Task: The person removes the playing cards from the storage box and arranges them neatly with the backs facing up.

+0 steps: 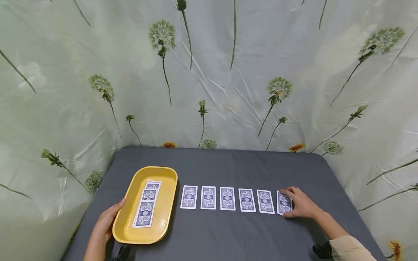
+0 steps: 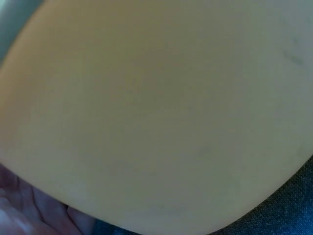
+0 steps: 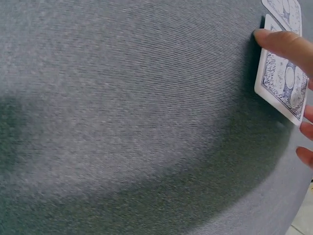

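My left hand (image 1: pixel 107 222) grips the left rim of a yellow tray (image 1: pixel 169 206). The tray's pale underside (image 2: pixel 161 112) fills most of the left wrist view, hiding much of that hand. Inside the tray lie several overlapping playing cards (image 1: pixel 144 214), backs up. At the right end of a row of cards, my right hand (image 1: pixel 302 204) holds a playing card (image 1: pixel 283 203) by its edges, thumb on the near edge and fingers on the far one. The right wrist view shows this card (image 3: pixel 283 81) back up, close over the cloth, with shadow along its edge.
Several more face-down cards (image 1: pixel 227 198) lie spaced out in a row between the tray and my right hand. A grey cloth (image 1: pixel 228 239) covers the table. Behind it hangs a pale curtain (image 1: pixel 215 87) printed with dandelions.
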`<state>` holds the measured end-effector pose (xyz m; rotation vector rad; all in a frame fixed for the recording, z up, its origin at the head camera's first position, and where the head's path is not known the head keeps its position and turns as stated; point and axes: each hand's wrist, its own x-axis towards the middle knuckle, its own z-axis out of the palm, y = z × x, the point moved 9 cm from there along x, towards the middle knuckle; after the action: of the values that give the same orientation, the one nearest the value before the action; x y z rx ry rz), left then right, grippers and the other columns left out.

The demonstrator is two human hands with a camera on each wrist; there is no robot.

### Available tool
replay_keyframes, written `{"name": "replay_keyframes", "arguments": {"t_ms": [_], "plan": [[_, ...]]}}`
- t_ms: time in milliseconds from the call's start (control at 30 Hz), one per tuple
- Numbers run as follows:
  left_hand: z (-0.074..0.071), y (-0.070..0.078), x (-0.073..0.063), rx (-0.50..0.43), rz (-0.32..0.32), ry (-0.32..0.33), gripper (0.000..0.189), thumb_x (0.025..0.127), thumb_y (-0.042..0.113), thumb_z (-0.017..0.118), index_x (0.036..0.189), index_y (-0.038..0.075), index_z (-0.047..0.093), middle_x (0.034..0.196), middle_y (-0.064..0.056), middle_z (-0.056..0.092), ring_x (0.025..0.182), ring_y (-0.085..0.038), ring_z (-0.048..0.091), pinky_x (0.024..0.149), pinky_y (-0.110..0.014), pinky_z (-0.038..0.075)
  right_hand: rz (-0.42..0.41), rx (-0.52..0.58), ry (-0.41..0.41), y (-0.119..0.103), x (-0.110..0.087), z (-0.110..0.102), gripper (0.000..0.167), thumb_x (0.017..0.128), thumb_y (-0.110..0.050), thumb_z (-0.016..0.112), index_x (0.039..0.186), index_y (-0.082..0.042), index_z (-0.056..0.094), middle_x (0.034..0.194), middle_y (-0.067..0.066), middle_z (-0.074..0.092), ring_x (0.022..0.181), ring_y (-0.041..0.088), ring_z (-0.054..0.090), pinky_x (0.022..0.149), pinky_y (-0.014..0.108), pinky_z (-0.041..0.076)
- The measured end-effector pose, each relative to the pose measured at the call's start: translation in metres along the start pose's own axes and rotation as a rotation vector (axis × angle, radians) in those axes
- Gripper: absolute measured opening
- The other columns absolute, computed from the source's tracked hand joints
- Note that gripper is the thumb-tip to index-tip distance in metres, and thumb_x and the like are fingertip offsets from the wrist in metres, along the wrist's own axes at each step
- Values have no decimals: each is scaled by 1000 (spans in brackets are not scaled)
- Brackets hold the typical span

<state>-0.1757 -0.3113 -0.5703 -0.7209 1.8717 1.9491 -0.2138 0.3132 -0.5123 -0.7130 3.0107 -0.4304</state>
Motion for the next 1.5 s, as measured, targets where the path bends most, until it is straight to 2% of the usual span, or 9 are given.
{"name": "replay_keyframes", "arguments": {"t_ms": [133,367,500,667,933,1100,1200,1300,1500], "plan": [[-5,-1,-2,-7,-5,24,64,91,49,50,130,0,37,83,8,62,77,-9,62,71,-29,52,1,17,-69,0,8,0,81,57,-47,83,122,-5,56,102,6,49,91,21,47,73,39,44],[10,4,6,-37,43,-4,63,92,47,49,131,0,37,84,5,64,78,-11,63,70,-30,52,29,25,-81,12,10,-12,81,56,-44,84,121,-5,56,102,8,49,91,23,46,72,41,42],[6,7,5,-26,52,22,61,92,48,49,130,1,38,83,7,63,76,-10,63,69,-29,52,0,32,-117,10,13,-8,82,59,-49,82,122,-5,55,103,9,49,91,24,46,72,40,42],[3,12,7,-33,65,25,52,91,48,50,121,5,44,82,7,63,76,-10,63,69,-29,52,0,30,-126,8,18,-10,81,57,-45,83,122,-4,55,102,10,48,90,24,45,72,41,41],[0,6,3,-21,46,23,68,93,46,48,137,-2,29,83,7,63,77,-10,63,70,-29,52,43,35,-172,5,15,-3,84,56,-49,83,123,-8,55,106,11,47,93,27,47,73,43,42],[-2,5,2,-28,54,37,70,93,46,49,137,-4,28,84,7,63,77,-10,63,70,-28,52,80,7,-26,3,20,-10,78,60,-54,79,120,-8,58,102,10,51,88,26,51,69,43,44],[-1,5,1,-28,62,36,72,93,46,49,139,-5,25,86,7,63,79,-9,62,71,-28,52,113,-21,77,3,34,-19,72,64,-53,77,117,-8,60,101,11,52,86,25,51,67,43,44],[-2,5,1,-31,73,54,72,93,45,50,138,-5,27,86,6,63,78,-10,62,71,-28,52,135,-21,135,-4,53,-21,68,67,-52,76,117,-8,60,104,13,51,86,26,51,66,44,44],[-5,4,0,-24,98,84,71,92,45,52,133,-9,33,85,3,63,77,-12,62,69,-29,52,92,20,238,-48,96,-15,63,69,-52,74,115,-11,62,104,12,51,84,24,51,65,41,43]]}}
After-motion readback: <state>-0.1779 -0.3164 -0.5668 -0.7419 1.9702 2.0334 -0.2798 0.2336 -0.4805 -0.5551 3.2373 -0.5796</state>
